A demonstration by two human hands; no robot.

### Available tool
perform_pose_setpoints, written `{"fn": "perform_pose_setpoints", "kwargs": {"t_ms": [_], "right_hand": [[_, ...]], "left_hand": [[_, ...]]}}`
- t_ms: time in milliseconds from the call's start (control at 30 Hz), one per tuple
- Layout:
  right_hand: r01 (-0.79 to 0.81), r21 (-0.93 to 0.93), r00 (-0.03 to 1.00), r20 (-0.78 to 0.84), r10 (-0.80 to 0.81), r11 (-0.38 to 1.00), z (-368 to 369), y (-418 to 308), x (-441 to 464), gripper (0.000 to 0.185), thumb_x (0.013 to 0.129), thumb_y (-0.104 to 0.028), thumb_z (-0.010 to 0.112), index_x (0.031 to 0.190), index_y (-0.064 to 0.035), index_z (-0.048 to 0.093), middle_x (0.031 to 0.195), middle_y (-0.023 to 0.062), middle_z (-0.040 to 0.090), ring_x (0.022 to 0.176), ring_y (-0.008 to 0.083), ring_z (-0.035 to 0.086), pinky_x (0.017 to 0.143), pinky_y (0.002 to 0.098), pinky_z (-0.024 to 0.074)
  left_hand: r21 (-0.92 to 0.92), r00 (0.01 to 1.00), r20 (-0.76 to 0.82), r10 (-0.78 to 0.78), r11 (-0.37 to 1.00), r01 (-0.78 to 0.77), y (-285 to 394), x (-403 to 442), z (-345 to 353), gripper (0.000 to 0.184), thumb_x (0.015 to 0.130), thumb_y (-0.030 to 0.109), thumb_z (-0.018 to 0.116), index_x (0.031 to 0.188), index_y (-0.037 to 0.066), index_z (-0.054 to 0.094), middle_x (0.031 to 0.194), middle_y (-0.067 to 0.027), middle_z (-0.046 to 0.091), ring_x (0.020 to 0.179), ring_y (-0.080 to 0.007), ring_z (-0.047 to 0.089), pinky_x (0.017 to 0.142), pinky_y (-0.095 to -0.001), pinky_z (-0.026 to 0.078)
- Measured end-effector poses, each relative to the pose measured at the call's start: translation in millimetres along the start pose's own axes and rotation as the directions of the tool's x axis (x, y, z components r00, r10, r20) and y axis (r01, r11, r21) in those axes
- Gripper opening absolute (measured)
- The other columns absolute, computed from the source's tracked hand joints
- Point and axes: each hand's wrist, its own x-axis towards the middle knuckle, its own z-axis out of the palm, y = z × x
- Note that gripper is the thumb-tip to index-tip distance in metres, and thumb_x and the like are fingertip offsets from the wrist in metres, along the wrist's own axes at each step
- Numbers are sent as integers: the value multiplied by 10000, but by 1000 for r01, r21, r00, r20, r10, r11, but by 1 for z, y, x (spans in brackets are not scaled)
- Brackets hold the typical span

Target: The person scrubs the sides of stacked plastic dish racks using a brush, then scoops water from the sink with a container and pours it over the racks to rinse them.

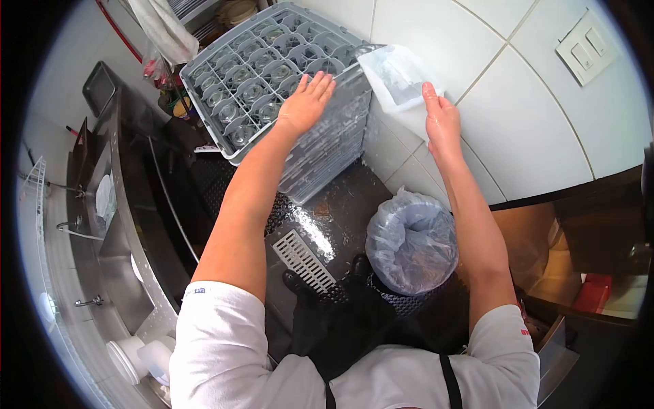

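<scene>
My right hand [443, 126] grips a white, translucent plastic container [393, 85] by its near side, the thumb on top. The container is tilted, its open side facing me, beside the tiled wall. My left hand [306, 102] is stretched out flat with its fingers extended, over the near right edge of a tall stack of grey glass racks [327, 146]. Whether it touches the rack cannot be told. Clear glasses [253, 91] stand in the compartments of the top rack. Behind the container's far corner, part of the rack is hidden.
A bin with a clear plastic liner [412, 242] stands on the dark wet floor, near a white drain grate [304, 260]. Along the left runs a steel sink counter [126, 266] with taps and white tubs [128, 359]. Light switches [586, 51] sit on the right wall.
</scene>
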Motion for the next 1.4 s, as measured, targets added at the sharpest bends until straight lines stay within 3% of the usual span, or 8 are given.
{"fn": "perform_pose_setpoints", "kwargs": {"t_ms": [233, 333, 533, 733, 967, 1033, 1200, 1400], "right_hand": [[-6, 21, 996, -86, 8, 1000, -31, 4, -1, 539, 915, -519, 692, 680, -57, 544, 616, -60, 332, 601, 86, 276, 541, 294, 246], [12, -43, 1000, 2, -12, 999, -49, 16, -1, 547, 905, -525, 701, 731, -18, 596, 612, -38, 435, 610, 99, 377, 572, 307, 324], [142, -190, 984, -76, -159, 971, -42, 39, 10, 623, 877, -531, 719, 921, 90, 694, 744, 105, 681, 747, 208, 631, 723, 394, 482], [254, -324, 961, -20, -275, 911, -35, 16, 9, 550, 876, -527, 719, 806, 18, 688, 646, 80, 606, 639, 173, 553, 638, 384, 447], [85, 17, 996, 26, -85, 996, -42, 5, 5, 480, 899, -440, 738, 709, -13, 630, 598, -44, 415, 575, 81, 313, 520, 291, 261], [91, 59, 995, 33, -93, 994, -40, 0, -5, 462, 899, -427, 744, 716, -16, 638, 602, -60, 389, 576, 74, 289, 516, 284, 235], [174, 5, 972, 157, -172, 985, -34, -11, -34, 473, 895, -439, 740, 825, 27, 699, 656, 14, 587, 602, 104, 492, 573, 282, 397], [336, -212, 901, 356, -248, 918, -15, -21, -62, 516, 874, -492, 724, 865, 23, 722, 684, 103, 688, 623, 184, 645, 609, 342, 492]], "left_hand": [[111, 1000, -20, 2, 994, 1, 5, -1, -5, 602, 972, 134, 446, 1548, 59, 285, 1608, -122, 263, 1504, -315, 221, 1214, -503, 230], [141, 999, -45, -5, 990, 11, 8, 0, -1, 564, 979, 150, 443, 1530, 80, 342, 1600, -125, 278, 1501, -313, 231, 1200, -495, 257], [193, 1000, 11, -23, 981, 21, 13, -1, -9, 568, 980, 169, 460, 1530, 87, 342, 1609, -125, 262, 1506, -313, 217, 1204, -492, 244], [176, 999, 41, -29, 984, 22, 14, -1, -11, 601, 968, 183, 517, 1533, 90, 332, 1617, -129, 237, 1514, -315, 190, 1215, -497, 219], [-91, 997, 75, -26, 995, 32, 7, -1, -14, 868, 859, 293, 744, 1553, 88, 265, 1627, -125, 213, 1523, -324, 150, 1224, -509, 194], [-88, 998, 52, -32, 995, 37, 8, -4, -16, 808, 871, 214, 693, 1546, 80, 269, 1626, -118, 222, 1516, -317, 178, 1225, -500, 202], [-128, 993, 5, -115, 985, 115, 11, -27, 0, 623, 910, 84, 541, 1503, 48, 355, 1618, -111, 256, 1495, -297, 249, 1215, -487, 232], [38, 994, -84, -67, 997, 70, 16, -78, -5, 515, 932, 142, 491, 1438, 53, 469, 1608, -114, 293, 1493, -287, 257, 1223, -485, 205]]}}
